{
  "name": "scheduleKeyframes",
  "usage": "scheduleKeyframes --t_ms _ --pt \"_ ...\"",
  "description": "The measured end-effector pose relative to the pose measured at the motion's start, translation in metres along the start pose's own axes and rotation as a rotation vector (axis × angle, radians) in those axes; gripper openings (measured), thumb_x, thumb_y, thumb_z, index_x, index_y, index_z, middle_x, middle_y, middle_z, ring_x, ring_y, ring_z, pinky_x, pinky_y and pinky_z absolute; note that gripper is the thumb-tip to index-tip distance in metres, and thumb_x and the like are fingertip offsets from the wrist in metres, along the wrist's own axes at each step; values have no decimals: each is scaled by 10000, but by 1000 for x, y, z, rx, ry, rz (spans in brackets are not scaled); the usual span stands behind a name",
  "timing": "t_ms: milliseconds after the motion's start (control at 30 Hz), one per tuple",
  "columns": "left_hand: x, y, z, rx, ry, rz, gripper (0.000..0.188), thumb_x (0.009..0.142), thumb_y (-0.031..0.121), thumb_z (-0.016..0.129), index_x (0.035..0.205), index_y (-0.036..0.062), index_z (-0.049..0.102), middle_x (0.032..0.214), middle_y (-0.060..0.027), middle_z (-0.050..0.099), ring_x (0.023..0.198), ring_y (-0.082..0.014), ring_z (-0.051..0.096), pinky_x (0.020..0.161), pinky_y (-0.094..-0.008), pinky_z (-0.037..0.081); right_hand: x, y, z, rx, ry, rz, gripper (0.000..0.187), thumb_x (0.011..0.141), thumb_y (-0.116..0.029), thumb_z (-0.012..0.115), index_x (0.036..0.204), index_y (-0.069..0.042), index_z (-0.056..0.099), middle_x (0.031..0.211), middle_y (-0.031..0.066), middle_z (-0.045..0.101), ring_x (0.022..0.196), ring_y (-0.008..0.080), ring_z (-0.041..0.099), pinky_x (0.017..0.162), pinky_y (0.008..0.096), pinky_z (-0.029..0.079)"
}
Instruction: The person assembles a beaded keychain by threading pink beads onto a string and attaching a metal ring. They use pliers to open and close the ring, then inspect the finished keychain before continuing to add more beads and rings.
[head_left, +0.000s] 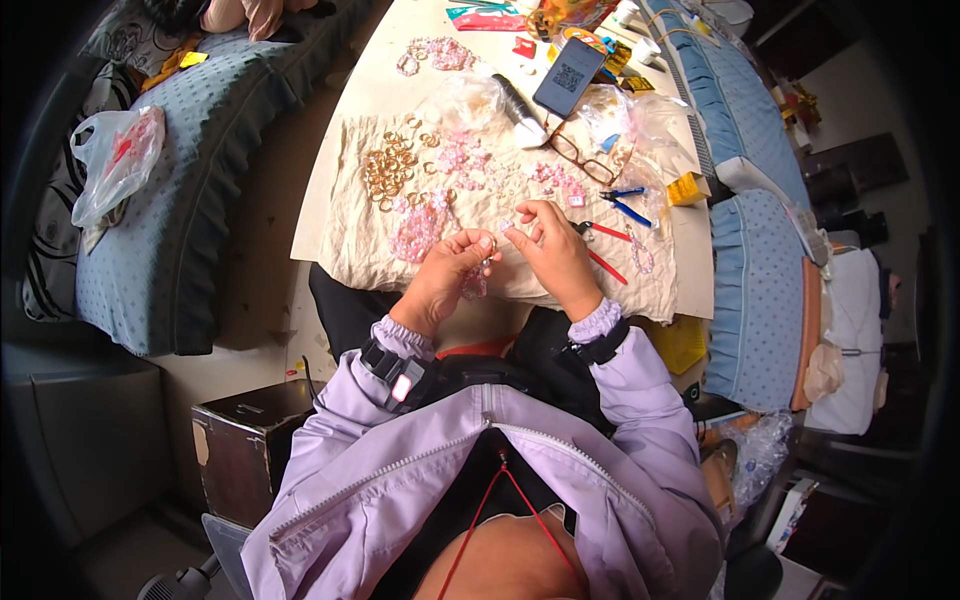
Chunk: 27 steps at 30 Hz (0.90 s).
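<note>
Item: pink bead strand [474,283], hanging from L hand [443,280] at near edge of beige cloth [350,250], grip pinching its top. R hand [556,255] just beside, fingertips pinched on a small pale bead [506,226], likely to bring the two together. On cloth: gold rings [388,170] far-left, pink bead piles [418,230] left of hands, red pliers [603,250] and blue pliers [625,203] right, prob. kept within reach. Glasses [580,158], phone [568,76] beyond cloth on bench [372,80].
</note>
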<state>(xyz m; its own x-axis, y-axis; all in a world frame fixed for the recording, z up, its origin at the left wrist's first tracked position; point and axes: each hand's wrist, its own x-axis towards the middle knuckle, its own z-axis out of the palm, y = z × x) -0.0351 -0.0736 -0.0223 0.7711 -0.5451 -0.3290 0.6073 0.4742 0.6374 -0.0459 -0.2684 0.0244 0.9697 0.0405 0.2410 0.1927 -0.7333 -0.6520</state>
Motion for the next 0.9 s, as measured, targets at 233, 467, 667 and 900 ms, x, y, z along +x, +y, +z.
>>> scheduleKeyframes --t_ms 233,467,667,900 --pt "4 -4 -3 -42 23 31 141 1017 229 666 1060 94 665 900 -14 719 601 -56 567 509 -231 469 1 16 23 -226 -7 -140 247 929 -194 706 1107 -64 595 1033 128 620 921 352 665 763 432 544" --pt "8 -8 -4 -36 13 68 133 1019 222 659 1031 91 676 878 -10 714 598 -71 573 513 -238 457 0 26 25 -120 19 -145 238 901 -147 736 1059 -49 587 1001 149 615 902 353 664 751 423 544" --pt "7 -6 -2 -45 11 66 140 1022 235 654 1023 97 674 901 0 716 643 -76 588 546 -241 470 0 26 20 -191 -23 -207 265 888 -133 742 1049 -39 555 984 158 603 886 377 641 753 442 528" --pt "7 -6 -6 -9 -62 76 144 1024 262 649 1071 128 669 983 16 710 730 -79 618 612 -266 510 1 32 18 -90 -92 -221 269 892 -119 725 1061 -34 534 995 166 578 915 379 636 766 458 528"
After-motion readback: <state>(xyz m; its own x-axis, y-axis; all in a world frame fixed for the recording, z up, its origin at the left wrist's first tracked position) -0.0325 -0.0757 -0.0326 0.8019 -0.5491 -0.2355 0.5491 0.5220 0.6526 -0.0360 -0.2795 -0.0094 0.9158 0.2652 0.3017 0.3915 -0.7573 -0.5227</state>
